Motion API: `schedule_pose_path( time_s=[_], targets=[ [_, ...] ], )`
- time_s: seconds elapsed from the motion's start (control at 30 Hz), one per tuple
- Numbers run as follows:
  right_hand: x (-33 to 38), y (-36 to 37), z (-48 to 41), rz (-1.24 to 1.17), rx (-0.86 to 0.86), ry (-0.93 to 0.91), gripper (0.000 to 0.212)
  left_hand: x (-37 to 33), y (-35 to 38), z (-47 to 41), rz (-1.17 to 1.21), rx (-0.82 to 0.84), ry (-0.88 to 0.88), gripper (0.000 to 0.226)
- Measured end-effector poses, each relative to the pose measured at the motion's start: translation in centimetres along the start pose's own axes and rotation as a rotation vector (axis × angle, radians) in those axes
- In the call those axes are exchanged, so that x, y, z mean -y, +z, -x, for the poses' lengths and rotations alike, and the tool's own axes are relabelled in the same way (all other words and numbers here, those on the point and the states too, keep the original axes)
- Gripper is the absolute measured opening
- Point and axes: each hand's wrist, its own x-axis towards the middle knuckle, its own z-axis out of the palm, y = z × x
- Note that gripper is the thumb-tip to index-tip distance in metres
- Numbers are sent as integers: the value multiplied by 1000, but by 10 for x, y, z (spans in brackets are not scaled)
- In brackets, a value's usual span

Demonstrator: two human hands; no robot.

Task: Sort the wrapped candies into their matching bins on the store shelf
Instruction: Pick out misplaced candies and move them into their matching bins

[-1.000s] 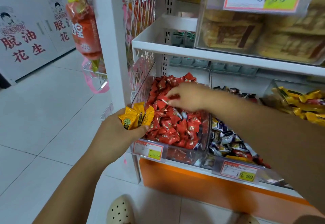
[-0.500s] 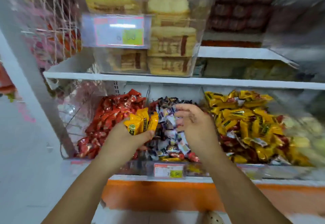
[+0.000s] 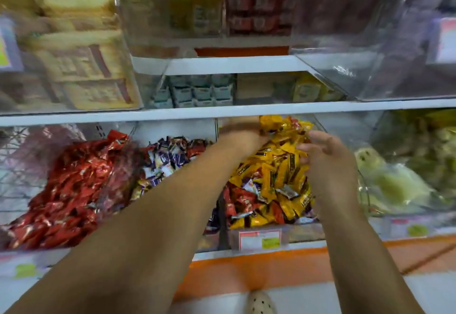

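Left hand (image 3: 243, 132) outstretched, right hand (image 3: 328, 158) relaxed

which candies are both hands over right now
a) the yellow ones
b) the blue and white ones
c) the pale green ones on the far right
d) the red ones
a: the left hand and the right hand are both at the pile of yellow candies, with the blue and white candies and the red candies off to the left.

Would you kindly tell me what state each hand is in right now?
Left hand: over the yellow candies, blurred; grip cannot be told.
Right hand: open, fingers relaxed, holding nothing.
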Motion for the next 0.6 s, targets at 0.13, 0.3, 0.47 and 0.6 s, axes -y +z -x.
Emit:
schedule_pose_path(
  time_s=[0.13,0.3,0.47,0.6],
  targets=[
    [-3,-2,-3,217,63,-33,32,15,10,11,3,151,38,107],
    [5,12,11,306,189,-13,35,30,-26,69,57,40,51,74],
    [23,53,49,313,351,-158,28,76,-61,155,63,-37,-13,60],
    [34,103,101,351,543,-305,22,135,-89,221,-6,-114,-172,53]
  ],
)
